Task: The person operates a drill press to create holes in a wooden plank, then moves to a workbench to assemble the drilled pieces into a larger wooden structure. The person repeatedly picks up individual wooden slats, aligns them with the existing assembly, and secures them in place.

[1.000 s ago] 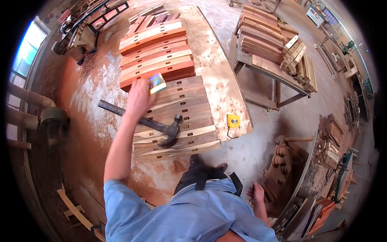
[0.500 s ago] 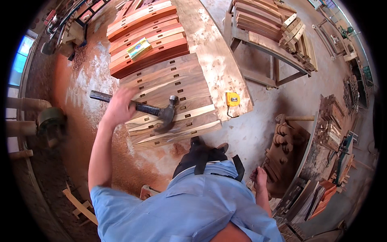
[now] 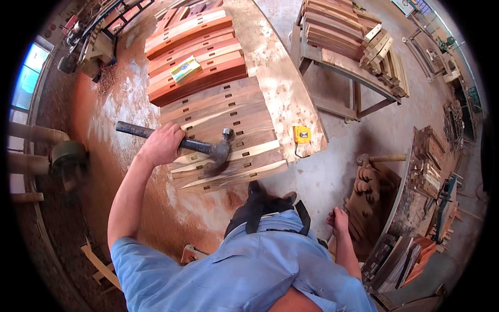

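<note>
My left hand (image 3: 162, 144) is closed round the black handle of a claw hammer (image 3: 219, 151). The hammer lies level over a row of brown boards (image 3: 260, 136), its head to the right; whether it touches them I cannot tell. These boards sit side by side on a plywood table (image 3: 278, 78) and have small rectangular slots cut in them. My right hand (image 3: 339, 219) hangs low at the right of my body, fingers curled inward. Its palm is hidden, so anything inside cannot be made out. A yellow tape measure (image 3: 301, 134) rests on the plywood, right of the boards.
Reddish slotted boards (image 3: 221, 68) are stacked behind the brown ones, with a small yellow box (image 3: 185, 69) on top. Far right stands a bench (image 3: 340, 59) loaded with wood pieces. A carved wooden panel (image 3: 366, 200) leans near my right hand. Sawdust (image 3: 156, 218) covers the floor.
The view has shifted a little, placing the boards slightly lower and to the right. My left hand still grips the hammer. My right hand has risen slightly, its fingers still curled.
</note>
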Action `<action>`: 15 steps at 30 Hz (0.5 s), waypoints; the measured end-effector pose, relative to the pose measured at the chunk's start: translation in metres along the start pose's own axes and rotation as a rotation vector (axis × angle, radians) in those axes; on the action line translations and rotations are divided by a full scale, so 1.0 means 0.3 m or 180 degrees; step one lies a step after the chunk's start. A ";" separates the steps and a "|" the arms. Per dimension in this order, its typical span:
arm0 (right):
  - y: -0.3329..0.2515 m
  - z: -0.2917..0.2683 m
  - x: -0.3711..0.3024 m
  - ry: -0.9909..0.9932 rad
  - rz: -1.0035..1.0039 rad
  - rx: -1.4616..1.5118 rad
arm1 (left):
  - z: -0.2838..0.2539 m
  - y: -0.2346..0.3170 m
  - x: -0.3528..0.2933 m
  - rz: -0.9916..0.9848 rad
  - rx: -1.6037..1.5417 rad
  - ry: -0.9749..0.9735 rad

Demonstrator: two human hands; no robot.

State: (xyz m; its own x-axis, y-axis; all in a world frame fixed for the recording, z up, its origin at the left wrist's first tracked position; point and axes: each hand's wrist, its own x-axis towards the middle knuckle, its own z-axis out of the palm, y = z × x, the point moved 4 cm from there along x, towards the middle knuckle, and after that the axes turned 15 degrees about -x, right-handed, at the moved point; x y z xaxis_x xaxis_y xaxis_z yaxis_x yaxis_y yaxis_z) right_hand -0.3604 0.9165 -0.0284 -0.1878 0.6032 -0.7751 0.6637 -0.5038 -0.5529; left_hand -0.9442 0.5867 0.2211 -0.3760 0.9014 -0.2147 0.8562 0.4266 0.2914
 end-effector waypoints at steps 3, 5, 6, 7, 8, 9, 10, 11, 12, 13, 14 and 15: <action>0.070 -0.017 0.004 0.0054 0.0083 0.0003 | -0.040 0.005 -0.003 -0.0008 -0.0102 -0.0086; 0.125 -0.019 -0.007 0.0064 0.0207 0.0023 | -0.089 0.013 0.002 0.0059 -0.0190 0.0105; 0.144 -0.014 -0.020 0.0154 0.0351 -0.0035 | -0.123 0.022 0.009 0.0000 -0.0292 0.0208; 0.176 -0.014 -0.025 0.0122 0.0400 0.0002 | -0.148 0.025 0.017 -0.0059 -0.0399 0.0307; 0.213 -0.018 -0.026 0.0091 0.0450 0.0043 | -0.168 -0.016 0.027 0.0069 -0.0408 0.0627; 0.234 -0.018 -0.027 0.0069 0.0504 0.0074 | -0.211 -0.031 0.047 0.0268 -0.0364 0.1015; 0.232 -0.013 -0.038 0.0099 0.0536 0.0080 | -0.247 -0.062 0.074 0.0131 -0.0401 0.1245; 0.231 -0.006 -0.051 0.0130 0.0570 0.0089 | -0.286 -0.094 0.112 -0.0002 -0.0438 0.1472; 0.229 -0.005 -0.067 0.0175 0.0610 0.0095 | -0.323 -0.120 0.156 -0.0125 -0.0510 0.1652; 0.225 -0.004 -0.074 0.0215 0.0585 0.0115 | -0.358 -0.149 0.201 -0.0252 -0.0577 0.1828; 0.224 -0.004 -0.081 0.0258 0.0560 0.0143 | -0.380 -0.183 0.248 -0.0252 -0.0652 0.1874; 0.219 -0.006 -0.089 0.0311 0.0535 0.0166 | -0.396 -0.227 0.293 -0.0251 -0.0739 0.1920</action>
State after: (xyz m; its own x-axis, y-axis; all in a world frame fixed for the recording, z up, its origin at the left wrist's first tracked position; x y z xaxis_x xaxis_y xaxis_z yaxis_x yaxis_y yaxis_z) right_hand -0.3104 0.8685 -0.0435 -0.0045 0.5638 -0.8259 0.6410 -0.6323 -0.4351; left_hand -1.0778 0.6457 0.2932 -0.6254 0.7213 0.2978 0.7445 0.4373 0.5045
